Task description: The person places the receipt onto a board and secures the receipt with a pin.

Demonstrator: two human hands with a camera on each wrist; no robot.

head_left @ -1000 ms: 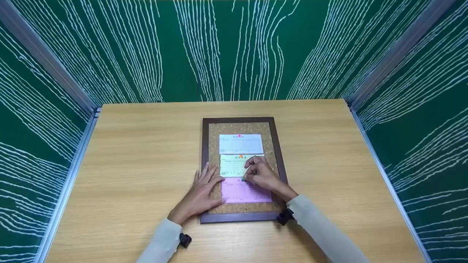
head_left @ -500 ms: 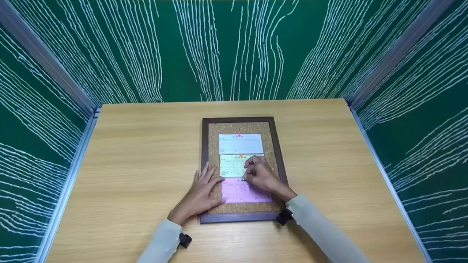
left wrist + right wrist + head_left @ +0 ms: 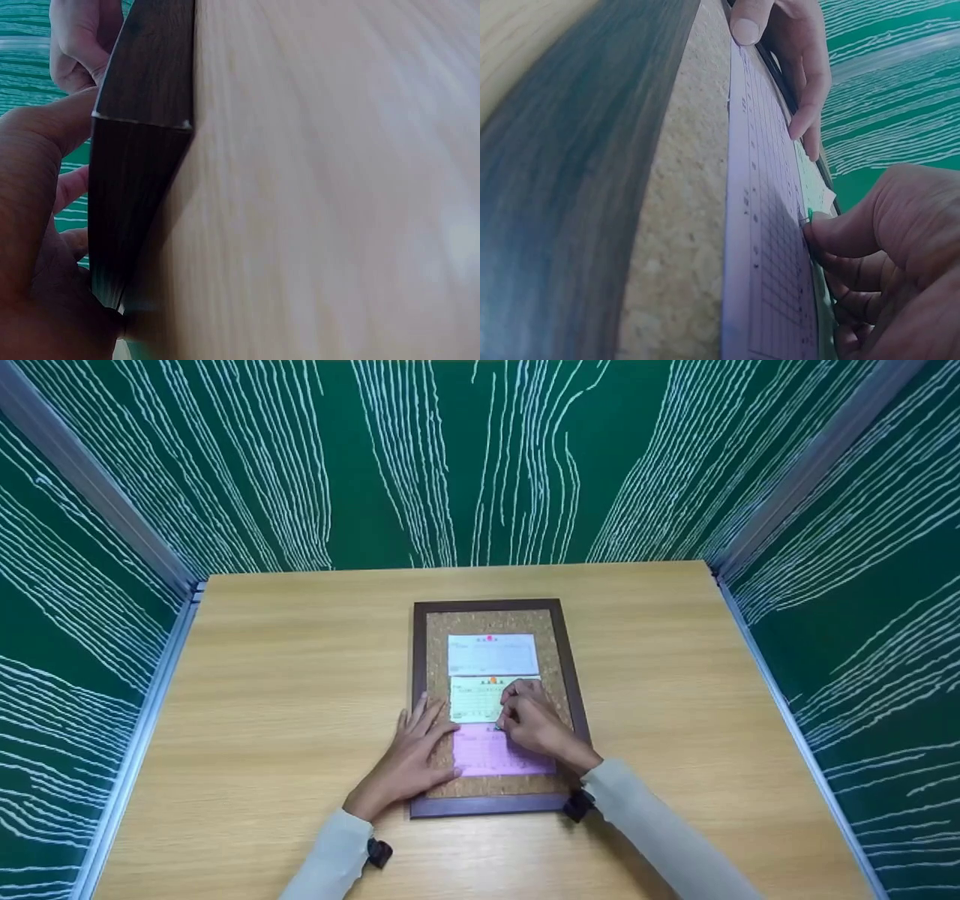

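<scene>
A dark-framed cork board (image 3: 491, 621) lies on the table. My right hand (image 3: 534, 723) pinches a green push pin (image 3: 811, 215) between thumb and fingers, at the top edge of a pink printed slip (image 3: 499, 755); the fingers mostly cover the pin in the head view. The left hand (image 3: 409, 754) spreads over the board's left side, its thumb and index fingertips on the slip's left edge. Just above lies a green slip (image 3: 469, 705) with an orange pin (image 3: 493, 680). Higher still, a white slip (image 3: 491, 658) bears a red pin (image 3: 490, 638).
The wooden table (image 3: 300, 660) extends around the board on all sides. Green walls (image 3: 510, 465) with white wavy lines stand behind it and to both sides, with metal posts at the corners. The board's raised dark frame (image 3: 139, 142) stands above the tabletop.
The green pin head, visible under my right fingertips a second ago, is now mostly covered by them. Both hands stay at nearly the same places, and the slips have not moved.
</scene>
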